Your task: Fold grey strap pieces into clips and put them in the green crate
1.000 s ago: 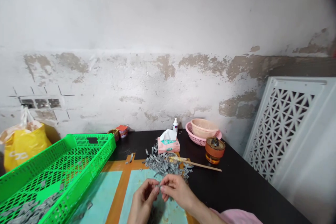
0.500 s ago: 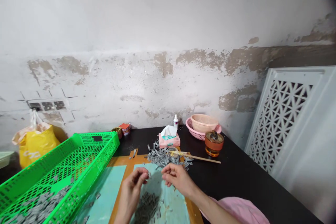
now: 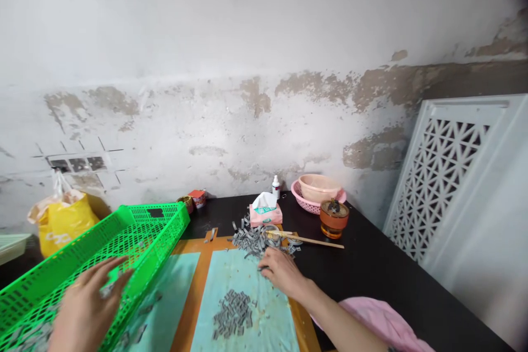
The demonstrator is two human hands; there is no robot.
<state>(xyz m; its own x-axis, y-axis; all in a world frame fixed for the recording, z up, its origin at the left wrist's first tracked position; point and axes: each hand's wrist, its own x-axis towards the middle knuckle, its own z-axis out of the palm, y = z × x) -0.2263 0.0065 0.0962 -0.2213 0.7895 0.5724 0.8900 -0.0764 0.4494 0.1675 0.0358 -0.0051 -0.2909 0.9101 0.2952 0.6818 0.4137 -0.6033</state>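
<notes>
My left hand [image 3: 88,300] is over the green plastic crate [image 3: 165,225], slightly blurred, with its thumb and fingers apart. Small grey pieces [image 3: 35,338] lie in the crate below it. At the near edge of a heap of grey strips [image 3: 251,239], my right hand [image 3: 282,272] has its fingers pinched together on a small grey strip [image 3: 262,268], partly hidden by them. Between the hands, a pile of short grey pieces [image 3: 233,313] lies on the light blue sheet [image 3: 210,280].
Behind the heap stand a tissue box [image 3: 266,216] and a small white bottle [image 3: 276,187]. A wooden stick [image 3: 317,242] points right, near an amber glass jar [image 3: 333,220] and pink baskets [image 3: 319,187]. Pink cloth [image 3: 375,319] lies at the near right. A yellow bag [image 3: 66,223] hangs left.
My left hand has moved left from the middle of the sheet to above the crate, and its fingers have spread. My right hand has shifted slightly forward to the strip heap.
</notes>
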